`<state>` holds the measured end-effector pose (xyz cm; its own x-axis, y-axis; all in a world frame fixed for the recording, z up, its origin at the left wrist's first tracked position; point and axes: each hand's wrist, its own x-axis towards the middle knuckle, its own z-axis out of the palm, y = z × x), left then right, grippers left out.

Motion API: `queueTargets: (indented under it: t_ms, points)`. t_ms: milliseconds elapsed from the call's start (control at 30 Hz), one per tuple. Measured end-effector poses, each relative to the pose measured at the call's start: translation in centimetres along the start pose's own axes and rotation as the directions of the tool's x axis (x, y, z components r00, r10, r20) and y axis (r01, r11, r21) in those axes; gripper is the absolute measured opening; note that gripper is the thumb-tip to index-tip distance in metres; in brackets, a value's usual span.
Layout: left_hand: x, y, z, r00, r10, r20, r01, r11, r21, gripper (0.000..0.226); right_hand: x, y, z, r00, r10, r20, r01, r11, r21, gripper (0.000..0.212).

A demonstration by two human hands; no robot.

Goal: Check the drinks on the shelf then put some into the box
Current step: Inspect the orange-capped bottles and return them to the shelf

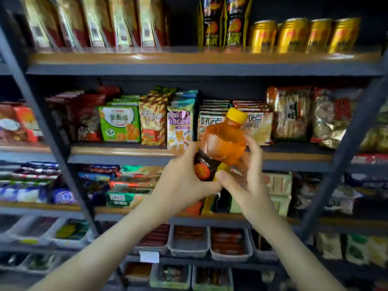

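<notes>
L hand (184, 179), R hand (245, 185): plastic btl (224, 143)

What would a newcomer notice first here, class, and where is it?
The orange drink bottle with its yellow cap stands out, tilted at the centre of the view, held by the left hand at its label and the right hand on its other side. Next come the gold cans, lined up on the top shelf at the right.
</notes>
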<state>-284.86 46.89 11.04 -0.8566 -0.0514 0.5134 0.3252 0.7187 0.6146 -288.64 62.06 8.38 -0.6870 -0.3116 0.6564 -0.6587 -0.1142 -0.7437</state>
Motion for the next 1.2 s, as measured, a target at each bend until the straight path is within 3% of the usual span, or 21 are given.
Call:
queueTargets:
  t_ms: [100, 233, 300, 400, 500, 600, 733, 967, 1067, 1133, 1200]
  points:
    - [-2.3, -0.7, 1.3, 0.981, -0.174, 0.091, 0.170, 0.984, 0.052, 0.050, -1.9, 1.0, 1.5, 0.969, 0.248, -0.002, -0.246, 0.965, 0.091, 0.076]
    - [-5.1, -2.5, 1.4, 0.922, -0.330, 0.203, 0.337, 0.942, 0.001, 0.040, -3.4, 2.7, 2.7, 0.865, 0.501, 0.032, -0.495, 0.841, 0.218, 0.078]
    - [-6.5, -3.3, 1.0, 0.893, -0.371, 0.254, 0.423, 0.885, -0.196, 0.030, -4.0, 3.3, 3.2, 0.826, 0.561, 0.051, -0.547, 0.776, 0.315, 0.073]
    - [-8.5, -4.3, 0.7, 0.839, -0.420, 0.346, 0.544, 0.674, -0.500, 0.045, -4.5, 4.1, 4.3, 0.783, 0.616, 0.087, -0.586, 0.683, 0.435, 0.070]
    - [-9.6, -5.8, 0.6, 0.784, -0.408, 0.468, 0.618, 0.574, -0.537, 0.062, -5.3, 4.9, 5.3, 0.794, 0.590, 0.147, -0.593, 0.698, 0.401, 0.083]
    - [-10.2, -6.9, 0.4, 0.754, -0.386, 0.531, 0.643, 0.600, -0.476, 0.056, -6.1, 5.2, 6.0, 0.795, 0.552, 0.252, -0.607, 0.722, 0.333, 0.077]
    - [-10.7, -7.9, 0.6, 0.762, -0.429, 0.485, 0.637, 0.635, -0.438, 0.055, -6.5, 5.2, 6.3, 0.765, 0.557, 0.324, -0.635, 0.735, 0.236, 0.065]
    - [-9.2, -9.7, 0.8, 0.717, -0.600, 0.354, 0.688, 0.690, -0.224, 0.030, -6.0, 5.6, 7.3, 0.607, 0.749, 0.265, -0.773, 0.634, -0.023, 0.044]
    - [-7.9, -9.8, 0.4, 0.781, -0.537, 0.319, 0.579, 0.814, -0.047, 0.029, -5.8, 5.7, 8.3, 0.568, 0.770, 0.290, -0.812, 0.582, 0.045, 0.040]
    - [-7.1, -9.9, -0.3, 0.802, -0.445, 0.398, 0.459, 0.886, 0.065, 0.038, -5.3, 5.5, 8.7, 0.580, 0.775, 0.249, -0.809, 0.585, 0.064, 0.039]
    - [-6.1, -10.2, -1.1, 0.771, -0.350, 0.531, 0.413, 0.911, 0.002, 0.046, -4.9, 5.6, 8.8, 0.598, 0.779, 0.188, -0.800, 0.593, 0.089, 0.037]
